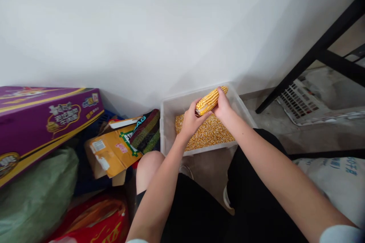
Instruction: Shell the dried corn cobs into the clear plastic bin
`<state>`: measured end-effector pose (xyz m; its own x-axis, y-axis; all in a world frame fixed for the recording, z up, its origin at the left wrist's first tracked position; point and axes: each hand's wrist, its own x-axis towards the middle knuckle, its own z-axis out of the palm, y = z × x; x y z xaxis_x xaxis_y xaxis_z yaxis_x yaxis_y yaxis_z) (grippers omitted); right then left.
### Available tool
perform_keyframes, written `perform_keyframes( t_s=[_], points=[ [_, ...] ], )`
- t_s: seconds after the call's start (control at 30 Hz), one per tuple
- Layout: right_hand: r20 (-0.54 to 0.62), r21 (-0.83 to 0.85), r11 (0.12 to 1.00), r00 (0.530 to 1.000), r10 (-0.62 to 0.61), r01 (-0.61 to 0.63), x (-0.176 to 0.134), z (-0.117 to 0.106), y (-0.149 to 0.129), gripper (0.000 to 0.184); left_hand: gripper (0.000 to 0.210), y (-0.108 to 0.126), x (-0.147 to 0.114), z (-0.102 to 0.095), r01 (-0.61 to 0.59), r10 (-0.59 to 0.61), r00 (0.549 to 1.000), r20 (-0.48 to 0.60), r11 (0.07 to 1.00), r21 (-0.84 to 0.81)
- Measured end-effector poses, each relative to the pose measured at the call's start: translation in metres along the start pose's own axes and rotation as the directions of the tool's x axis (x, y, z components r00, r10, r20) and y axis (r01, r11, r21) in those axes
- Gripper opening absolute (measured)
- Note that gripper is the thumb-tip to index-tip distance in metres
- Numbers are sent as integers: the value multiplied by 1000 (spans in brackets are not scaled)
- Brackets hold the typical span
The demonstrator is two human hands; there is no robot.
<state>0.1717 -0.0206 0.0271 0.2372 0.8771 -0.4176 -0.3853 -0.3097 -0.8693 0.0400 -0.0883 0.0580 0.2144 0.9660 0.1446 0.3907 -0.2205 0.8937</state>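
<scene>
A yellow corn cob (209, 101) is held between both hands, tilted with its far end up to the right. My left hand (191, 119) is closed round its near left end, where a small pale patch without kernels shows. On the right side of the cob, my right hand (222, 105) grips it with the thumb along the top. Right below both hands stands a whitish plastic bin (167, 121) against the wall. Loose corn kernels (211, 133) cover the bottom of the bin.
At left are a purple box (51, 117), a yellow carton (111, 152), a mesh bag (146, 131), a green sack (40, 193) and a red bag (99, 216). At right stand a black frame leg (285, 89), a white basket (299, 102) and a white printed sack (339, 182).
</scene>
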Motion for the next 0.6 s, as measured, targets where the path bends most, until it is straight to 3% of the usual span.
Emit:
perform_keyframes(
  t_s=[0.1,0.13,0.2,0.27,0.33,0.4,0.47,0.6],
  points=[
    [-51,-113,989,995,91,-96,-2,-11,-6,37,54,5,1,-8,-40,45,997,-60,996,77],
    [-94,-156,986,994,48,-63,-3,-14,-10,34,51,6,2,-12,-46,51,996,-70,996,75],
    [-122,-225,966,980,-157,127,-7,-18,-18,31,46,5,4,-20,-59,61,996,-59,997,48],
    [14,-219,915,938,-346,340,-15,-16,-23,29,40,4,6,-26,-63,63,998,-13,998,6],
    [270,-176,911,909,-319,372,-25,-8,-23,27,38,2,8,-25,-63,64,997,45,998,-22],
    [387,-179,935,895,-221,308,-33,0,-16,33,38,-2,12,-19,-67,69,996,63,997,-34],
    [362,-234,931,914,-184,280,-36,7,-8,40,39,-6,17,-9,-58,60,997,41,997,-52],
    [89,-227,956,981,-172,188,-22,13,3,46,44,-11,21,4,25,-26,1000,-13,996,-85]
  ],
)
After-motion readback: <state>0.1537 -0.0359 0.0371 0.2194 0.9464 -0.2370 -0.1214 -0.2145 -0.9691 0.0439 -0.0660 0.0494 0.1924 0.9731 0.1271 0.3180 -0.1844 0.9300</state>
